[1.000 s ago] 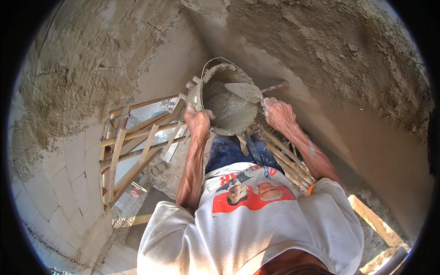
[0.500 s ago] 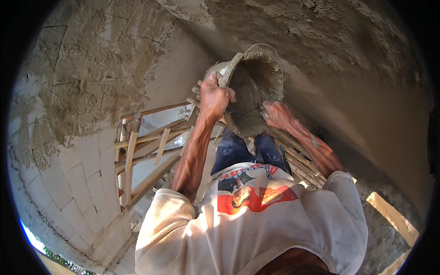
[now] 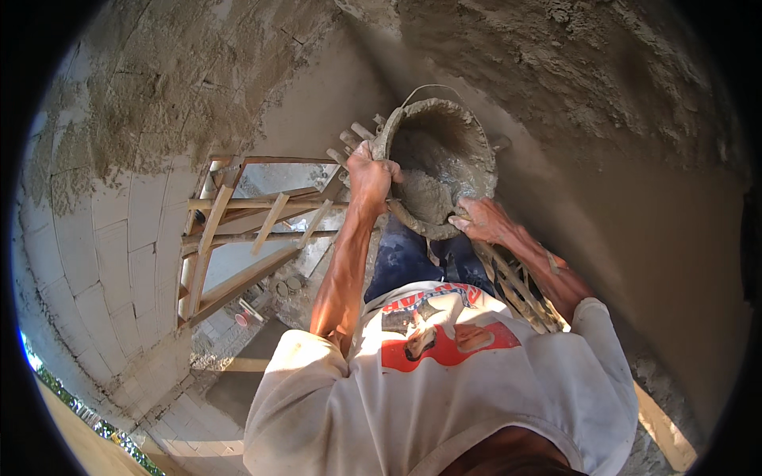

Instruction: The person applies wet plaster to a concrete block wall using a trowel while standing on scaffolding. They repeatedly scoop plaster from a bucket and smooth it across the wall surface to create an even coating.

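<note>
A mortar-caked bucket (image 3: 486, 141) is held tilted in front of me, its mouth turned toward me and its thin wire handle arching over the far side. Wet grey mortar (image 3: 426, 197) lies inside, heaped against the near wall. My left hand (image 3: 371, 178) is closed around the left rim, thumb over the edge. At the near right rim, my right hand (image 3: 482, 220) is closed with its fingers at the edge. Whether it also grips something small there is hard to make out.
Below left is a wooden frame of slats and poles (image 3: 238, 236). Several pole ends (image 3: 349, 141) stick out beside the bucket. A block wall (image 3: 119, 278), partly mortared, rises at left; a plastered wall (image 3: 635, 238) stands at right. A timber board (image 3: 665, 428) is at lower right.
The bucket has shifted slightly right and its mouth faces me more fully, showing more heaped mortar. Both hands stay on its rim. The view has swung, showing more ground at lower left.
</note>
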`<act>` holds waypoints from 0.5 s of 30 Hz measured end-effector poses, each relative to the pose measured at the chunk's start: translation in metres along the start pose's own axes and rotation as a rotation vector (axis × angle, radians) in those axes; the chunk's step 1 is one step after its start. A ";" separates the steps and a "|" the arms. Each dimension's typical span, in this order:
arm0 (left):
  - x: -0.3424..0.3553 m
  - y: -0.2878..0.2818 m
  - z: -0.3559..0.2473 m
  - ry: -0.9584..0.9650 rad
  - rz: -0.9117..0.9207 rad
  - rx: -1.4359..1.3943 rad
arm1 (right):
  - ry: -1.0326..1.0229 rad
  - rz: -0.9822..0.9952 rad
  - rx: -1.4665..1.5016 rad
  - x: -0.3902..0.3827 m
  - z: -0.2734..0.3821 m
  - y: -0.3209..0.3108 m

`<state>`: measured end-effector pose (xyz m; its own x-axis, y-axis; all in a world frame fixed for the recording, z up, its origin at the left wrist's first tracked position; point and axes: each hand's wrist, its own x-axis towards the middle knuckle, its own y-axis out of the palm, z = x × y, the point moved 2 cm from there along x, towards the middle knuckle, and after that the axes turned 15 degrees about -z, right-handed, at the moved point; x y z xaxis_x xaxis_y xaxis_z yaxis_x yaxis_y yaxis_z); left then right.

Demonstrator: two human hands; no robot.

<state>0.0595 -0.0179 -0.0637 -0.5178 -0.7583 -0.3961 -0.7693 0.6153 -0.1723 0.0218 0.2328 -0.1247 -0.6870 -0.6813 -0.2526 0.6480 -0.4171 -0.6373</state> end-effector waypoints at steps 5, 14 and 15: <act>0.004 -0.042 0.023 -0.129 -0.209 -0.154 | 0.023 0.083 -0.083 0.011 0.034 -0.020; 0.034 -0.117 0.065 -0.189 -0.502 -0.156 | -0.363 -0.177 -0.014 0.066 0.173 -0.145; 0.041 -0.127 0.076 -0.173 -0.532 -0.183 | -0.231 -0.069 0.096 0.071 0.199 -0.169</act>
<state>0.1649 -0.1105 -0.1266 0.0137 -0.8969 -0.4420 -0.9666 0.1013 -0.2355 -0.0716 0.1351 0.1102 -0.6440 -0.7644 -0.0309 0.6383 -0.5146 -0.5726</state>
